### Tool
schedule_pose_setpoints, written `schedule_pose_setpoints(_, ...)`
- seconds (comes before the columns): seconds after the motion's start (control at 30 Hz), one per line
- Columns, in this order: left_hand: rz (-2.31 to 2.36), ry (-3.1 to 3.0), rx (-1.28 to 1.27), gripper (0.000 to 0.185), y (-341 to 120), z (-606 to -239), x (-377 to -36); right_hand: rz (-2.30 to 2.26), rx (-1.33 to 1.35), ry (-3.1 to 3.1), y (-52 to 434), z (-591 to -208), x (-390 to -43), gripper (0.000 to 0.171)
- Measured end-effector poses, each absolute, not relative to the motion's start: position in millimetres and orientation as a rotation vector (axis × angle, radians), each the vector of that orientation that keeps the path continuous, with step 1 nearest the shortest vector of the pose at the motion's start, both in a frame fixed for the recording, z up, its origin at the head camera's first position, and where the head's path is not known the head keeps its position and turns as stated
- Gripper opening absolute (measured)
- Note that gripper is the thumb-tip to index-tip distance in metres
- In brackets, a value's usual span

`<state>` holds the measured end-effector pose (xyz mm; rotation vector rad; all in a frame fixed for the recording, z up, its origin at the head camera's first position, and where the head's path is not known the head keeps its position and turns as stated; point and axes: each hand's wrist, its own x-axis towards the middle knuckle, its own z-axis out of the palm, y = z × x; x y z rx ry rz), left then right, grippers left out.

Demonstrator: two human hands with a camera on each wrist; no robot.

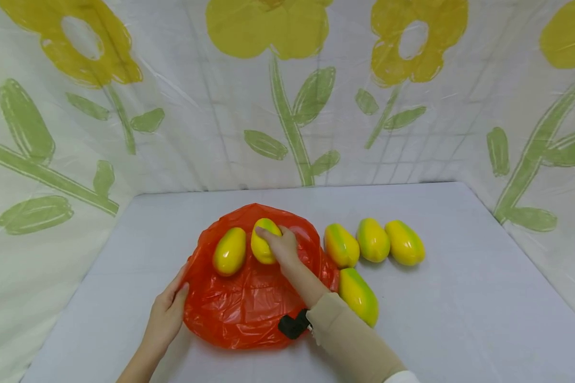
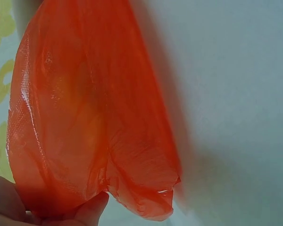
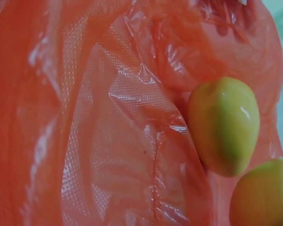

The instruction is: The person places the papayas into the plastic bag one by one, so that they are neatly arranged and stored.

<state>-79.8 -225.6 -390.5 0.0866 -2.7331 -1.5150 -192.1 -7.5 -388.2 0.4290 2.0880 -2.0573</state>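
A red plastic bag (image 1: 249,308) lies spread with its mouth wide. My left hand (image 1: 166,311) grips its left edge, thumb on the near side; in the left wrist view those fingers (image 2: 92,209) pinch the gathered film. Inside the bag rests one glossy, yellow-green papaya-like fruit (image 1: 229,252). Just right of it, my right hand (image 1: 284,246) holds another yellow-green fruit (image 1: 262,242) over the bag's inside, thumb across its top. The right wrist view shows the resting fruit (image 3: 224,127) and, at the lower right corner, part of the held fruit (image 3: 266,200).
Right of the bag, three similar fruits stand in a row, the rightmost fruit (image 1: 404,243) farthest from it. Another fruit (image 1: 359,296) lies nearer, beside my right forearm. The table (image 1: 484,319) has a pale cover, and a flower-printed curtain (image 1: 191,133) hangs behind it.
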Motion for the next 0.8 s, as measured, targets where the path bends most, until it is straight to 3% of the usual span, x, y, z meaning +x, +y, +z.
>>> schedule_pose_setpoints(0.8,-1.54,-2.743,0.147,0.049,-224,-387,-78,-1.89,0.514,2.245,-36,-408,-202,0.072)
